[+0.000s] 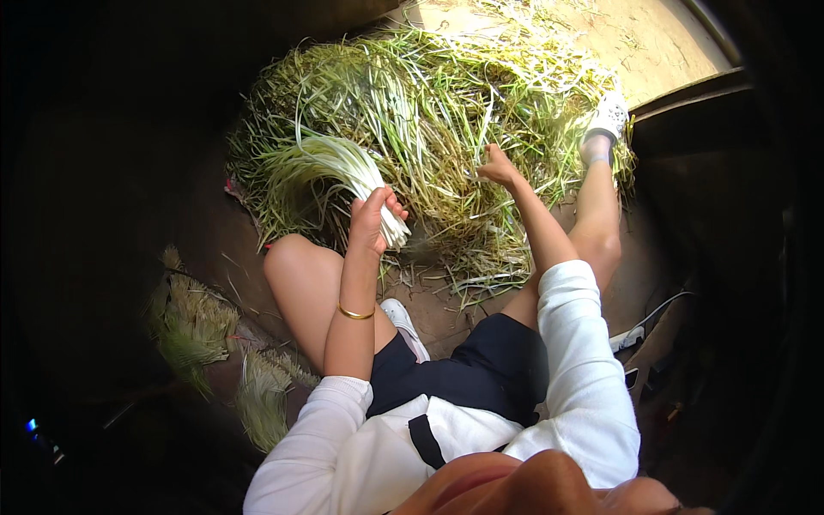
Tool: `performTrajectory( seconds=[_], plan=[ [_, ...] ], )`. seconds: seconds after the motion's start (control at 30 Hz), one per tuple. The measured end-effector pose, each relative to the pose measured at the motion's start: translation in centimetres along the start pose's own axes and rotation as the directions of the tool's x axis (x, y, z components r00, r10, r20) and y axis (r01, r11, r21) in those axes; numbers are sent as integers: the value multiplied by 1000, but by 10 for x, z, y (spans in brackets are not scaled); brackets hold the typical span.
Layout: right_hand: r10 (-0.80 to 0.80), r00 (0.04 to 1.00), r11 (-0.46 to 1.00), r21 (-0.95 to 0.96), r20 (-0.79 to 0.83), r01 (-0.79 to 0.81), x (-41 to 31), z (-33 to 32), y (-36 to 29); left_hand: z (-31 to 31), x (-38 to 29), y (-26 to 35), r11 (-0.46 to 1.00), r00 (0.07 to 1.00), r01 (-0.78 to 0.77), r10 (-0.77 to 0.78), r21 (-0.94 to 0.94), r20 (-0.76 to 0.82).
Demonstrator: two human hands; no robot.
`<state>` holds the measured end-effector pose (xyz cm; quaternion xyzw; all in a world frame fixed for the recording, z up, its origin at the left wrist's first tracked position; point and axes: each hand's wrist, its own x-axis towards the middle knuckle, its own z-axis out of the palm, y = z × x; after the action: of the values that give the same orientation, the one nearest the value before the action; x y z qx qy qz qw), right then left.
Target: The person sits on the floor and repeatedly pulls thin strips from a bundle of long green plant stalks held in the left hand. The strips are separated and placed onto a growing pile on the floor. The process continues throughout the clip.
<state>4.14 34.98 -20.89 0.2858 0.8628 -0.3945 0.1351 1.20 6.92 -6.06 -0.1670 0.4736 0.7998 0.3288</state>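
A bundle of long, pale stalks (341, 158), which look like garlic chives, is gripped near its white butt ends by my left hand (373, 219). Its leafy ends arch away to the left over a large, loose heap of similar green and yellowed stalks (412, 129). Over the right part of that heap is my right hand (499, 166), its fingers bent close to the stalks. A thin pale stalk (487, 125) rises beside the fingers; whether they pinch it is not clear.
Bundled stalks (199, 315) lie on the floor at my left, with another bunch (264, 399) nearer me. My knees flank the heap's near side; one white clog (608, 116) rests at its right edge. A white power strip (627, 338) with a cable is at my right.
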Motion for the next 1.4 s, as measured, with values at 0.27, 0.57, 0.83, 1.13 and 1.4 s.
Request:
performTrajectory(
  seconds=[0.27, 0.57, 0.83, 1.13, 1.4],
  plan=[
    [-424, 904, 889, 165, -63, 428, -47, 18, -63, 22, 22, -25, 921, 972, -199, 228, 335, -51],
    [-421, 902, 765, 571, 93, 298, -126, 13, -90, 24, 20, -43, 887, 941, -299, 336, 352, -46],
    [-300, 954, 590, 791, 27, 163, -125, 24, -59, 32, -10, -39, 862, 911, -365, 409, 352, -57],
    [-261, 908, 858, -509, -328, 63, -95, -11, 63, 8, -61, 47, 791, 791, -605, 610, 90, -47],
    [-344, 772, 939, -194, -535, 284, -100, -21, 25, -22, -80, 82, 832, 832, -554, 554, -21, 30]
  ],
)
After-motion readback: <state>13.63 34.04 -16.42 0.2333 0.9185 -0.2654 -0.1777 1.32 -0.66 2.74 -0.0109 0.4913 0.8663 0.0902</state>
